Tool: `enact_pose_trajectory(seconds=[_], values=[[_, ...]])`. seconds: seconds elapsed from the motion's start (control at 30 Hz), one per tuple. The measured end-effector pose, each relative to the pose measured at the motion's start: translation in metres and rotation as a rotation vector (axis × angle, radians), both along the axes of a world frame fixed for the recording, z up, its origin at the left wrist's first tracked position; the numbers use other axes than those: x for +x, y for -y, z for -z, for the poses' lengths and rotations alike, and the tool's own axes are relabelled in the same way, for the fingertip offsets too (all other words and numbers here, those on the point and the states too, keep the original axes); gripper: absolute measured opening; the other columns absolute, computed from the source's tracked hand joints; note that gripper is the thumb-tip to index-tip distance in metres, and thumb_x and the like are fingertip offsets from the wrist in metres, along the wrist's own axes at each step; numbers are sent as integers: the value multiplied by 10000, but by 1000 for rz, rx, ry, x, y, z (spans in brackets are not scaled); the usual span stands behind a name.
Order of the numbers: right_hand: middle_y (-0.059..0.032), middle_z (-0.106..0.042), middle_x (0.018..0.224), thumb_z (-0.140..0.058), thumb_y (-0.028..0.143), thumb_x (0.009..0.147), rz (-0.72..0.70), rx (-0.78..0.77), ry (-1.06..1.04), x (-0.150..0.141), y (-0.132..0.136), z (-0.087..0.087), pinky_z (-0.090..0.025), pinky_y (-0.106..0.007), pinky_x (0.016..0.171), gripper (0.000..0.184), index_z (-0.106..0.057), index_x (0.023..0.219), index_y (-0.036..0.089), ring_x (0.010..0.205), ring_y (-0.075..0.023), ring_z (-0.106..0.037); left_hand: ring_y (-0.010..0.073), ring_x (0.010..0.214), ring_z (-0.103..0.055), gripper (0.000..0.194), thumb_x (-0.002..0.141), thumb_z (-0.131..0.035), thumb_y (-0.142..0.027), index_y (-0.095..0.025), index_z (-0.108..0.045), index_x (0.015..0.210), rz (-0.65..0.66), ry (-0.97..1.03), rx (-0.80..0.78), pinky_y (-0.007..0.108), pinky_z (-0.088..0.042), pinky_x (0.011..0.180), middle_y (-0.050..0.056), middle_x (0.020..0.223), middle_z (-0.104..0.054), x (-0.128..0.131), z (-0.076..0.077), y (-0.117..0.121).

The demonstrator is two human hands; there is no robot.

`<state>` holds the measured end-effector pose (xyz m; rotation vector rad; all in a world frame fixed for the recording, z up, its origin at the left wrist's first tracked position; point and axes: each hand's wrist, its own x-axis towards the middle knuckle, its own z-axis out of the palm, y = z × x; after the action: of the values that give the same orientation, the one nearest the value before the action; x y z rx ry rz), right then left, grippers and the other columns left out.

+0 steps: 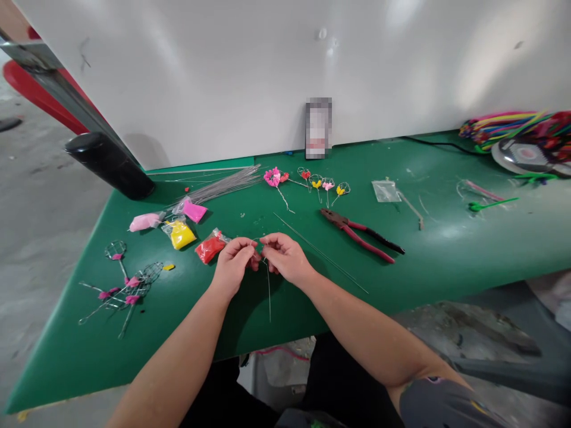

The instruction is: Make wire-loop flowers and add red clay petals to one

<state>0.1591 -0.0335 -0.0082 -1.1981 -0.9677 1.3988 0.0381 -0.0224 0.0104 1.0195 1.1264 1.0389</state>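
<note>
A thin metal wire (269,297) is pinched between the fingertips of my left hand (236,261) and my right hand (285,258). Between the two hands it curves in a small loop, and a straight end hangs down over the green table. A bag of red clay-like material (210,247) lies just left of my left hand. To the right of my right hand, loose straight wires (321,254) rest on the table, with red-handled pliers (357,232) beyond them. Small wire shapes with pink and yellow pieces (316,183) lie farther back.
The green table (187,339) meets a white panel (232,77). At left lie a wire bundle (223,185), a yellow bag (181,233), finished-looking wire pieces (132,282) and a black cylinder (109,165). Colourful stems (517,128) sit at far right; a phone-like object (318,128) leans behind.
</note>
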Motion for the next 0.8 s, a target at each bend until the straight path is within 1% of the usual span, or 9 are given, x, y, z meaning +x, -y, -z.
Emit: enact_pose_trajectory(seconds=[0.27, 0.47, 0.63, 0.8], values=[[81, -505, 549, -510, 204, 640, -17, 36, 52, 0, 2, -1, -336, -165, 340, 143, -548, 778, 201, 359, -33, -439, 86, 375, -473, 105, 661, -545, -264, -161, -564, 673, -25, -49, 19, 207, -374, 389, -36, 443, -534, -1, 1, 0], [80, -514, 566, -507, 207, 635, -44, 38, 21, 0, 3, -3, -330, -168, 334, 146, -545, 775, 198, 343, -29, -434, 78, 374, -467, 106, 665, -564, -268, -162, -563, 672, -19, -62, 36, 196, -363, 383, -35, 446, -533, -3, 5, -1], [84, -523, 547, -516, 222, 633, -66, 8, -39, 2, 2, -4, -304, -158, 310, 158, -533, 787, 193, 332, -32, -431, 81, 397, -476, 145, 660, -590, -307, -169, -558, 688, -1, 5, 16, 202, -374, 392, -37, 473, -535, -4, 8, -3], [80, -537, 548, -501, 196, 628, -55, -49, -64, 3, 1, -5, -302, -152, 301, 154, -533, 778, 187, 328, -31, -435, 79, 417, -487, 132, 646, -602, -282, -172, -556, 703, 11, 70, -13, 205, -382, 405, -38, 511, -546, -4, 6, -4]])
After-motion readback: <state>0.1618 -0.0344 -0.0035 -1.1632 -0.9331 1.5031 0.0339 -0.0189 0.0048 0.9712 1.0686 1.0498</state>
